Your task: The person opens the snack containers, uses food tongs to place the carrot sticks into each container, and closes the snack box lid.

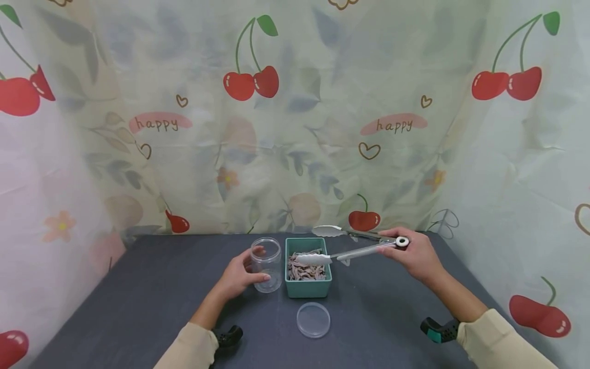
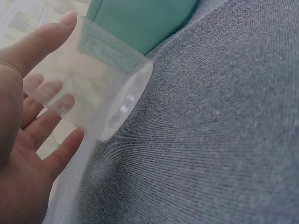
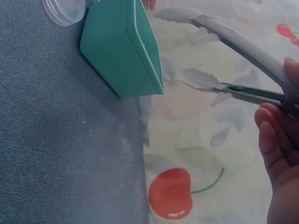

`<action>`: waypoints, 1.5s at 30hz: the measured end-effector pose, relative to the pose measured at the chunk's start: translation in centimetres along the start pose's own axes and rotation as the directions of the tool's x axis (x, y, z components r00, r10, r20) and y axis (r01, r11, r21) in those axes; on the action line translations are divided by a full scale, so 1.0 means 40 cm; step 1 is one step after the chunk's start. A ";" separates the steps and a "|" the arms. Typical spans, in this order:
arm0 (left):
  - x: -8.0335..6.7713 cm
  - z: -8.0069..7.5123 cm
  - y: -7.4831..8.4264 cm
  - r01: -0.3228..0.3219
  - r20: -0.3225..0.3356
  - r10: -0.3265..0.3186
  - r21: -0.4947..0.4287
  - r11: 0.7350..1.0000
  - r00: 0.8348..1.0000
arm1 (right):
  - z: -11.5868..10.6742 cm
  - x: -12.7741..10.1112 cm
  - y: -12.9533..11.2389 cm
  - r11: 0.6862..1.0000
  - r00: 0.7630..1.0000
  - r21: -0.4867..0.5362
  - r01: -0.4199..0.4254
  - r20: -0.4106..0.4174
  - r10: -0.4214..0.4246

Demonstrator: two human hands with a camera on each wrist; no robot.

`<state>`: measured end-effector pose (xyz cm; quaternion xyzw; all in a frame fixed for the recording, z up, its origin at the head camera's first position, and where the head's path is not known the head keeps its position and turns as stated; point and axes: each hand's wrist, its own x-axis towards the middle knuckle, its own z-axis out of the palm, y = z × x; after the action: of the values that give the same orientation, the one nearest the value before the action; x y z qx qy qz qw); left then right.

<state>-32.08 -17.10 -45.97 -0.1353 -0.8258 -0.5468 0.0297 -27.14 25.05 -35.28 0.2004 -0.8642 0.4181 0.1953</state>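
Note:
My left hand [image 1: 235, 277] holds a clear round plastic jar [image 1: 273, 274] upright on the table, thumb on the near side and fingers behind. The jar is lidless, and nothing shows inside it. Just to its right stands a teal rectangular box [image 1: 307, 290], partly filled with thin greyish-brown dried strips [image 1: 305, 272]. My right hand [image 1: 417, 253] grips metal tongs [image 1: 359, 251] near their hinged end. The tongs' arms are spread apart. One scalloped tip overlaps the box in the head view, the other lies beyond its far right corner, and both are bare.
A clear round lid [image 1: 313, 320] lies flat on the dark table [image 1: 378, 318] in front of the box. Behind and at both sides hangs a curtain [image 1: 295, 154] printed with cherries and leaves.

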 end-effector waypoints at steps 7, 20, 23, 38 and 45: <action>0.000 -0.001 0.000 -0.012 -0.008 0.012 0.002 1.000 1.000 | 0.007 0.027 -0.007 1.000 0.997 -0.017 0.010 0.080 -0.009; -0.002 0.000 -0.004 -0.011 -0.007 0.011 0.000 1.000 1.000 | 0.053 0.092 -0.010 0.986 0.994 0.163 -0.037 0.109 0.019; -0.003 -0.001 -0.003 -0.015 -0.007 0.015 -0.002 1.000 1.000 | 0.071 0.110 -0.006 0.978 0.996 0.204 -0.030 0.094 0.011; -0.008 -0.002 0.015 -0.023 0.002 0.023 -0.008 1.000 1.000 | 0.145 0.169 0.004 0.909 0.973 0.387 -0.157 0.217 0.076; -0.003 0.000 -0.001 -0.040 -0.002 0.040 0.003 0.999 0.999 | 0.187 0.179 -0.003 0.880 0.943 0.406 -0.245 0.309 0.121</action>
<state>-31.97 -17.13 -46.03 -0.1513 -0.8236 -0.5451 0.0419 -34.40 17.67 -35.88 0.2118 -0.7814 0.5868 -0.0173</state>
